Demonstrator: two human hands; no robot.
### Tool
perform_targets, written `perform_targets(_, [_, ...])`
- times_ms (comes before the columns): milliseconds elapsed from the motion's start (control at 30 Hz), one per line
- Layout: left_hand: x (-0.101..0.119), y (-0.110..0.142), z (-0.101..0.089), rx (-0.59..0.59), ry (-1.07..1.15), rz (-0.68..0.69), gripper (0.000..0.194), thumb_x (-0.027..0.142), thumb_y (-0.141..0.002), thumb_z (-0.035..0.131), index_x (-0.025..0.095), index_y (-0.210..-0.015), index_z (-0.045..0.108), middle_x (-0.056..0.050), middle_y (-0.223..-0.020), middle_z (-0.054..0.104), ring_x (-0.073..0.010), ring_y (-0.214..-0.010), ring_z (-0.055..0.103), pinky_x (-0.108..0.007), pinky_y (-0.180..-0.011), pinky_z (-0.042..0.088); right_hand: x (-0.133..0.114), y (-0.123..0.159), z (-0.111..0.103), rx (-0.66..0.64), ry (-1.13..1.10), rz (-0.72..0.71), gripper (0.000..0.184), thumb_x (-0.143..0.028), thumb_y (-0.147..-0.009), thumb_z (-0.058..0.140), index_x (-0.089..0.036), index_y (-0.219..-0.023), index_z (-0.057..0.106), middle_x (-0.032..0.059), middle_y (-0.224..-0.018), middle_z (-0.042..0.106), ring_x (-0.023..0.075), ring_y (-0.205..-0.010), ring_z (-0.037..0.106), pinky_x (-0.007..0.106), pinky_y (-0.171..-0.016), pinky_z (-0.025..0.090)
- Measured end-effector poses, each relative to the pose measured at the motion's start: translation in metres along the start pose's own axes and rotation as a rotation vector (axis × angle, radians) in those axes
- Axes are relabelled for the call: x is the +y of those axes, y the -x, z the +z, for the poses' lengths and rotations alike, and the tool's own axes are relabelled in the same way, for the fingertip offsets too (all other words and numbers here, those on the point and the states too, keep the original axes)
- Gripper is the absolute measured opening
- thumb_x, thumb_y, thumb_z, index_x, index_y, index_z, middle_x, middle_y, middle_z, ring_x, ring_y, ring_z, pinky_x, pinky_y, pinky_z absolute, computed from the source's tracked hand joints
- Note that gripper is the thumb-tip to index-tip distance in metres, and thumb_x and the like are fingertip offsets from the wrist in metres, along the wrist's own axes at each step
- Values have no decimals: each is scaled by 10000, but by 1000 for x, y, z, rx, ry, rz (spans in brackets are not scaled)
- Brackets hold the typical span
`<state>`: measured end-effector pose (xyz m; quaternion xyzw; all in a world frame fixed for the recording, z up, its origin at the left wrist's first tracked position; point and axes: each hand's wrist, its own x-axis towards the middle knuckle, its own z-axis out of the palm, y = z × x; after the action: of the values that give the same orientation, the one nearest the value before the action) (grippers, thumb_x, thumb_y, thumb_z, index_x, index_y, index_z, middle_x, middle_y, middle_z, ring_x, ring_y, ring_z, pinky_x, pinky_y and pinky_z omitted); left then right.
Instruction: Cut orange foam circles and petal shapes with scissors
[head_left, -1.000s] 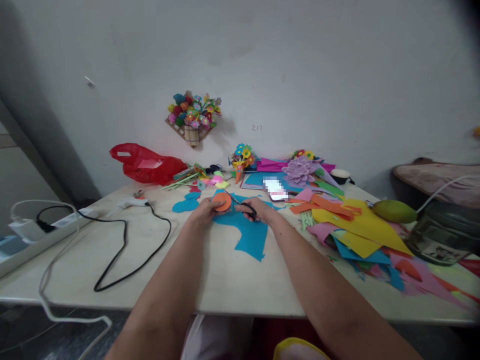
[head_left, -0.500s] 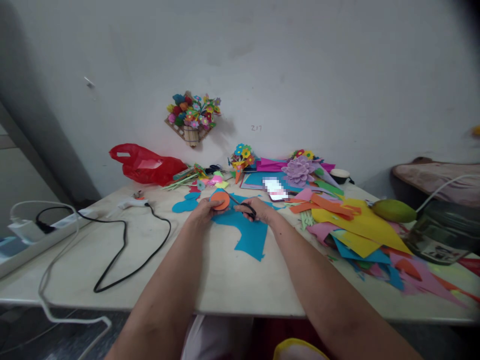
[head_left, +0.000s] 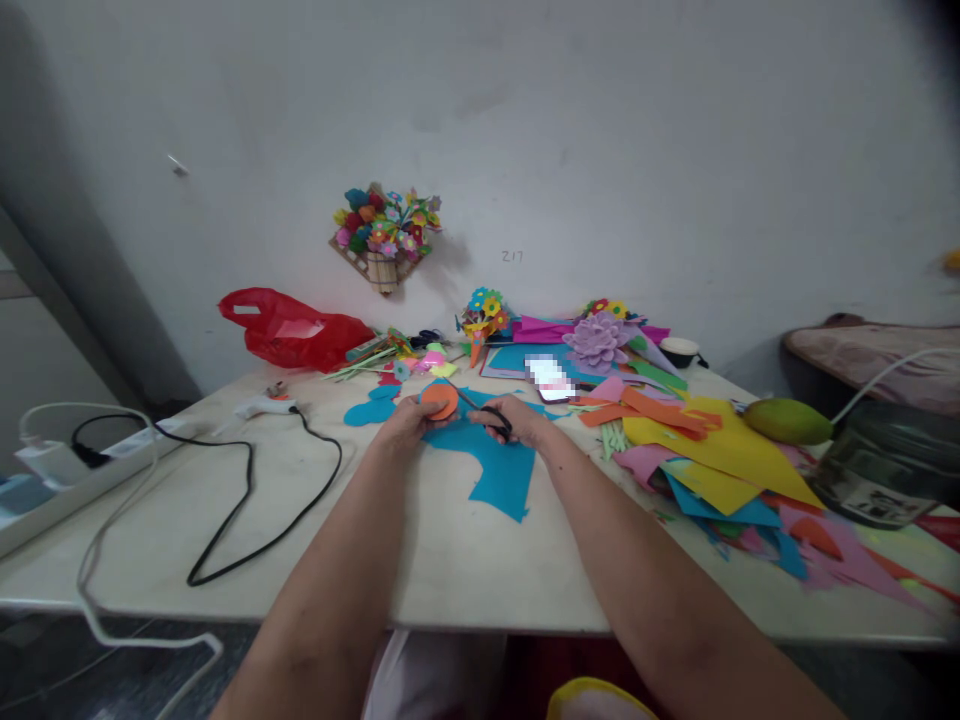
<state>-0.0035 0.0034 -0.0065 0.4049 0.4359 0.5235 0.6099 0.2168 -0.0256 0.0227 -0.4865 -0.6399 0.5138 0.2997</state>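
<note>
In my left hand (head_left: 406,420) an orange disc (head_left: 440,401) is pinched against the upper left part of a blue craft sheet (head_left: 504,470). My right hand (head_left: 517,418) grips black-handled scissors (head_left: 496,423), whose blades point up and left at the edge of the disc. The blue sheet lies under both hands, with a curved piece cut out of its lower left side. Left of my left hand, blue round cut-outs (head_left: 370,411) rest on the table. The tips of the blades are partly lost against the sheet.
Coloured scraps (head_left: 720,455) pile up on the right, near a green mango (head_left: 789,421) and a glass jar (head_left: 889,465). A phone (head_left: 550,378) lies behind my right hand. At left are a glue gun (head_left: 266,406) with a black cord, a power strip (head_left: 127,450) and a red bag (head_left: 292,330).
Hardly anything differs. The orange disc and the fingers of my left hand have shifted very slightly; the scissors stay in the same place.
</note>
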Motion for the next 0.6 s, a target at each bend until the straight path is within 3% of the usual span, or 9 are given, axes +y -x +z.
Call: perform_targets(600, [1, 2, 4, -5, -21, -31, 112, 12, -826, 818, 85, -898, 774, -120, -769, 814, -217, -648, 808, -232, -591, 660, 5, -6, 0, 7, -16, 8, 391, -302, -994, 839, -186, -714, 593, -62, -497, 560, 58, -369, 446, 186, -377, 236])
